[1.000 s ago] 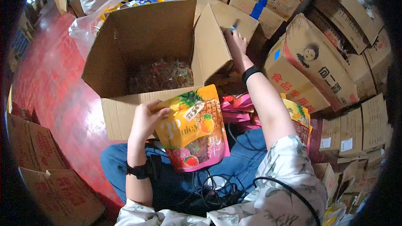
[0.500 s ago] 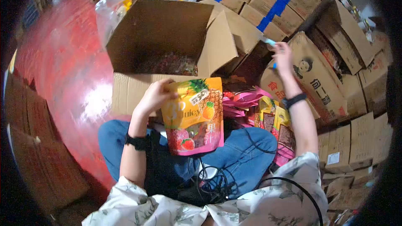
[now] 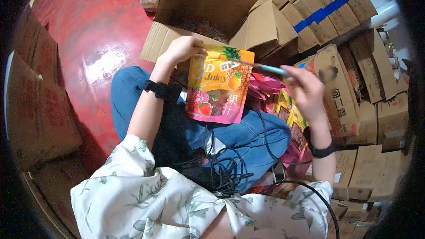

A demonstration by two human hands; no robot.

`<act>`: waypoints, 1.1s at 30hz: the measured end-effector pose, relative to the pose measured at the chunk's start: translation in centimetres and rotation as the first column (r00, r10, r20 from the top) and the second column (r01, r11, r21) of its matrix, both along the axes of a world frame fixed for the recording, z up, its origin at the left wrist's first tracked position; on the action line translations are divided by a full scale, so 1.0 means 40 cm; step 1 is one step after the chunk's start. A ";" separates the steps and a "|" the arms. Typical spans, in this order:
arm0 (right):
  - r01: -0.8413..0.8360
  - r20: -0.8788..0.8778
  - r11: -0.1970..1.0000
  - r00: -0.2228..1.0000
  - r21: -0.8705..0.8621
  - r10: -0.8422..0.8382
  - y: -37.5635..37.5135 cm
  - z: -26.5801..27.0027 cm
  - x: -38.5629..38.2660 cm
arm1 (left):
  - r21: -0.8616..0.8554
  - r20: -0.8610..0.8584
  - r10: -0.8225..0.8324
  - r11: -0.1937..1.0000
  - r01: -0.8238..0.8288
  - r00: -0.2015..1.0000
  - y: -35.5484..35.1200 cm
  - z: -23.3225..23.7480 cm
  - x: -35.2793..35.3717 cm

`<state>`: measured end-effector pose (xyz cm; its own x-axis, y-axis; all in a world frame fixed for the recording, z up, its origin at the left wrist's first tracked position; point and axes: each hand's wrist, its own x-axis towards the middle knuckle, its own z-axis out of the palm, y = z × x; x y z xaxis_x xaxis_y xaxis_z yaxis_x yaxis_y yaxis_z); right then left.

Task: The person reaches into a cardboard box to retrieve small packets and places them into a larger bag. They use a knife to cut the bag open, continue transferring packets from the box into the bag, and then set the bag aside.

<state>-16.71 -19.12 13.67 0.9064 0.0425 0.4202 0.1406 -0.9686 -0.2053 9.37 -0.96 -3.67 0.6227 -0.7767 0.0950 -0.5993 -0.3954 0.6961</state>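
Observation:
My left hand (image 3: 182, 49) grips the upper left corner of a yellow and pink fruit candy pouch (image 3: 215, 83), its printed front facing me, held over my lap. A price-like label is printed near the pouch's top. In my right hand (image 3: 308, 89), the fingers close on a slim tool with a teal handle (image 3: 275, 70). Its thin end points left, across the pouch's upper right part; blur hides its exact kind and whether it touches the pouch. Beside the pouch, to the right, lie pink pouches (image 3: 267, 87) and yellow packets (image 3: 291, 114).
An open cardboard box (image 3: 199, 2) stands just beyond the pouch, with small packets inside. Stacked cartons with blue tape (image 3: 325, 15) are behind it. More cartons (image 3: 365, 163) line the right; others (image 3: 42, 97) stand left. Black cables (image 3: 228, 172) coil on my lap.
My right hand has brought the teal-handled tool from beyond the pouches, at the upper right, back to the pouch's top edge. The left hand keeps hold of the pouch. The camera view has shifted.

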 end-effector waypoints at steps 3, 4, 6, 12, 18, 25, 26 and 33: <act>-0.096 -0.003 0.978 0.995 -0.186 0.097 0.059 -0.030 0.063 | -0.136 0.015 0.019 0.991 -0.016 1.000 0.004 -0.035 0.004; -0.120 -0.003 0.973 0.993 -0.196 0.122 0.071 -0.044 0.086 | -0.153 -0.009 0.004 0.988 -0.006 1.000 0.005 -0.038 0.008; -0.157 0.006 0.950 0.986 -0.271 0.165 0.085 -0.064 0.133 | -0.218 0.013 -0.040 0.975 0.041 0.999 0.004 -0.057 0.027; -0.286 -0.116 0.746 0.955 -0.601 0.273 0.117 -0.107 0.205 | -0.172 -0.023 -0.030 0.985 0.026 0.999 0.012 -0.051 0.020; -0.281 -0.231 0.672 0.959 -0.685 0.166 0.219 -0.108 0.242 | -0.129 0.004 -0.011 0.992 0.011 1.000 0.012 -0.055 0.013; -0.344 -0.365 0.674 0.924 -0.654 0.117 0.209 -0.105 0.298 | -0.145 -0.003 0.008 0.989 -0.008 1.000 0.024 -0.061 0.020; -0.336 -0.391 0.653 0.918 -0.679 0.065 0.202 -0.105 0.301 | -0.193 -0.050 -0.005 0.981 -0.005 0.999 0.025 -0.066 0.024; -0.291 -0.350 0.684 0.935 -0.669 0.055 0.139 -0.149 0.268 | -0.218 -0.031 0.035 0.975 -0.040 0.999 0.009 -0.079 0.028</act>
<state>-6.01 -13.56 7.73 0.9205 0.3842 -0.0705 0.3712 -0.8041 0.4643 10.49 -0.61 -6.84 0.6556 -0.7149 0.2431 -0.5671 -0.2535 0.7837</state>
